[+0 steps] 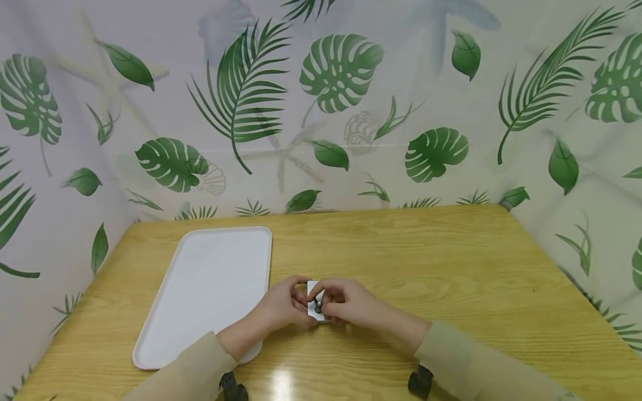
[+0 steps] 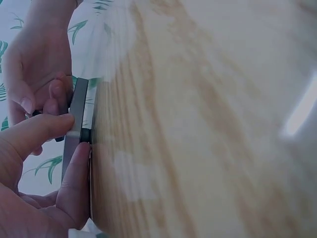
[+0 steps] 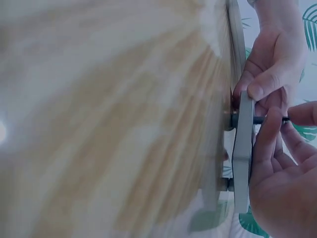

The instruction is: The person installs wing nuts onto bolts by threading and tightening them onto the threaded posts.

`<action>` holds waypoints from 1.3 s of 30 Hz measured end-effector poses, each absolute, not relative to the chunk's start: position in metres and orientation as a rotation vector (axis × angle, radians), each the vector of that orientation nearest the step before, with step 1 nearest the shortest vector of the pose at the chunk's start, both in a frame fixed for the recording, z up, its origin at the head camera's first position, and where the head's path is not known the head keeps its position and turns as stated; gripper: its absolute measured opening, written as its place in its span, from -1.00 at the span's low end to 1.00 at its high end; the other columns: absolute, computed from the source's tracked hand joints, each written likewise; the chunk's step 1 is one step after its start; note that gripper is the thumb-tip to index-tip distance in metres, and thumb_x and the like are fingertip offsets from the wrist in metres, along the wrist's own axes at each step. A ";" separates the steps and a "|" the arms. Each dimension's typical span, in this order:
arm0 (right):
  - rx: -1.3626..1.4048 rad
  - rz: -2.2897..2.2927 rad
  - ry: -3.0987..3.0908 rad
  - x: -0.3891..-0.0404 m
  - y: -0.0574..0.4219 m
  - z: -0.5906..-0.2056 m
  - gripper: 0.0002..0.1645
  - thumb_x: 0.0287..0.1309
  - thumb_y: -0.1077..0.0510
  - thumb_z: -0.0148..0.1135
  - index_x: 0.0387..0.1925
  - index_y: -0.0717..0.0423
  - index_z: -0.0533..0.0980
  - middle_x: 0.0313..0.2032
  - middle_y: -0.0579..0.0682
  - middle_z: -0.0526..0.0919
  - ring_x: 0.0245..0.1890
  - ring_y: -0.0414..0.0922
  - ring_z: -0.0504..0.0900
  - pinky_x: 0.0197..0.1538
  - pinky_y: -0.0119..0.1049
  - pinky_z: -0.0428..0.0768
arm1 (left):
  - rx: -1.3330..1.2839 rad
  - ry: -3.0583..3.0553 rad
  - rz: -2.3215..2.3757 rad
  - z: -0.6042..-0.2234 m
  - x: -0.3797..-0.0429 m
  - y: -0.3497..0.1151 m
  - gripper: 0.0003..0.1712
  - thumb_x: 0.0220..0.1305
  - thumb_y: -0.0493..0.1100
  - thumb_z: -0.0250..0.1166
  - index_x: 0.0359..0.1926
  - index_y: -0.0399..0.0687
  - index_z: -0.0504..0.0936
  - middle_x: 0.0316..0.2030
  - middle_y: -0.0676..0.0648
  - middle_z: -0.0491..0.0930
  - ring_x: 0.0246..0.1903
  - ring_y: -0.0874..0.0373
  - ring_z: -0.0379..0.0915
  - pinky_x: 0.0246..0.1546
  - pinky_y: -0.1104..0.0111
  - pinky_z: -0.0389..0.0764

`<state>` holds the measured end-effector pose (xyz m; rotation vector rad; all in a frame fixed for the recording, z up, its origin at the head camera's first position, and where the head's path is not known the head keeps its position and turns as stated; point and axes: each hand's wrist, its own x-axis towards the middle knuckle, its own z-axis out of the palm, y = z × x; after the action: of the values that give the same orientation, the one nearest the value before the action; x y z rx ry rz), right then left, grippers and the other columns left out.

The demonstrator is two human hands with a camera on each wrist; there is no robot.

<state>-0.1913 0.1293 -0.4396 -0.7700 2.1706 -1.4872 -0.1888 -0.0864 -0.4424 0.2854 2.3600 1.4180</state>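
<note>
A small flat metal plate (image 1: 313, 288) is held just above the wooden table by my left hand (image 1: 282, 303), which grips its left side and edges. In the right wrist view, a dark threaded bolt (image 3: 258, 120) stands through the plate (image 3: 241, 153), its thick end on the table side. Another bolt end (image 3: 228, 184) sticks out of the same face lower down. My right hand (image 1: 353, 302) pinches the bolt's free end between its fingertips. Whether a nut sits there is hidden by the fingers.
A white tray (image 1: 213, 278) lies on the table (image 1: 401, 250) to the left, partly under my left forearm. Leaf-printed cloth (image 1: 341, 128) hangs behind and along both sides of the table. Dark wrist straps (image 1: 420, 383) are seen near both sleeves.
</note>
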 end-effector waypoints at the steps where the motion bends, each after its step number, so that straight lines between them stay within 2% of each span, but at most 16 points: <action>1: -0.763 -1.486 2.161 -0.192 0.130 -0.440 -0.66 0.31 0.37 0.12 0.07 0.29 0.62 -0.47 0.00 0.61 -0.54 -0.23 0.54 -0.44 -0.39 0.57 | 0.283 2.360 1.417 -0.443 -0.189 -0.086 0.03 -0.05 -0.43 0.64 0.47 -0.37 0.37 -0.21 -0.15 0.68 -0.31 0.20 0.71 -0.23 0.36 0.73; 6: -0.705 -1.502 2.143 -0.194 0.130 -0.441 -0.75 0.34 0.35 0.27 0.01 0.34 0.56 -0.47 0.01 0.64 -0.54 -0.21 0.59 -0.41 -0.38 0.64 | 0.293 2.353 1.421 -0.443 -0.191 -0.086 0.02 -0.03 -0.44 0.63 0.47 -0.38 0.36 -0.22 -0.16 0.70 -0.31 0.19 0.72 -0.23 0.36 0.74; 13: -0.623 -1.489 2.235 -0.188 0.123 -0.438 -0.82 0.34 0.25 0.38 -0.18 0.26 0.54 -0.54 -0.05 0.61 -0.61 -0.22 0.55 -0.52 -0.40 0.54 | 0.310 2.336 1.436 -0.443 -0.190 -0.087 0.03 -0.03 -0.44 0.62 0.48 -0.39 0.34 -0.22 -0.16 0.69 -0.33 0.22 0.71 -0.25 0.39 0.72; 18: -0.569 -1.427 2.352 -0.185 0.117 -0.438 -0.80 0.35 0.19 0.37 -0.32 0.18 0.51 -0.61 -0.14 0.55 -0.66 -0.26 0.52 -0.52 -0.43 0.49 | 0.323 2.332 1.455 -0.444 -0.189 -0.087 0.04 -0.05 -0.46 0.61 0.48 -0.42 0.33 -0.23 -0.17 0.71 -0.33 0.21 0.73 -0.23 0.38 0.74; 25: -0.504 -1.372 2.470 -0.184 0.114 -0.439 -0.69 0.44 0.14 0.32 -0.44 0.13 0.46 -0.65 -0.11 0.57 -0.71 -0.26 0.48 -0.56 -0.41 0.45 | 0.292 2.346 1.432 -0.446 -0.187 -0.086 0.03 -0.03 -0.44 0.62 0.49 -0.37 0.35 -0.19 -0.18 0.70 -0.29 0.18 0.74 -0.21 0.34 0.75; 28: -0.505 -1.362 2.489 -0.184 0.116 -0.438 -0.74 0.45 0.11 0.32 -0.36 0.13 0.51 -0.64 -0.07 0.60 -0.71 -0.24 0.49 -0.56 -0.38 0.46 | 0.288 2.358 1.422 -0.446 -0.188 -0.085 0.03 -0.02 -0.42 0.63 0.48 -0.35 0.36 -0.19 -0.17 0.70 -0.30 0.20 0.72 -0.23 0.35 0.74; 31: -0.545 -1.407 2.429 -0.184 0.118 -0.437 -0.83 0.46 0.14 0.29 -0.10 0.19 0.57 -0.56 0.01 0.65 -0.67 -0.20 0.51 -0.52 -0.35 0.50 | 0.286 2.369 1.416 -0.446 -0.188 -0.086 0.03 -0.04 -0.41 0.63 0.48 -0.33 0.37 -0.19 -0.16 0.71 -0.31 0.21 0.71 -0.24 0.36 0.73; 34: -0.614 -1.477 2.328 -0.183 0.121 -0.438 -0.68 0.42 0.26 0.21 0.14 0.26 0.55 -0.48 0.10 0.67 -0.60 -0.18 0.52 -0.48 -0.34 0.53 | 0.284 2.370 1.421 -0.447 -0.188 -0.086 0.02 -0.04 -0.42 0.63 0.47 -0.33 0.38 -0.19 -0.16 0.71 -0.31 0.21 0.71 -0.23 0.37 0.73; 36: -0.655 -1.506 2.274 -0.183 0.123 -0.440 -0.63 0.36 0.33 0.16 0.16 0.31 0.56 -0.47 0.12 0.66 -0.56 -0.17 0.52 -0.45 -0.35 0.55 | 0.284 2.372 1.423 -0.447 -0.187 -0.087 0.02 -0.05 -0.42 0.63 0.46 -0.34 0.39 -0.19 -0.16 0.71 -0.31 0.21 0.71 -0.22 0.36 0.73; 39: -0.681 -1.515 2.241 -0.184 0.124 -0.443 -0.68 0.33 0.36 0.13 0.06 0.34 0.61 -0.48 0.10 0.64 -0.54 -0.19 0.52 -0.42 -0.36 0.57 | 0.289 2.380 1.422 -0.448 -0.186 -0.087 0.02 -0.04 -0.43 0.64 0.47 -0.34 0.39 -0.19 -0.17 0.70 -0.31 0.21 0.70 -0.22 0.35 0.74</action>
<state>-0.1835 0.1238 -0.4427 -0.6811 2.2408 -1.5155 -0.1862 -0.0865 -0.4476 0.2886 2.3796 1.4218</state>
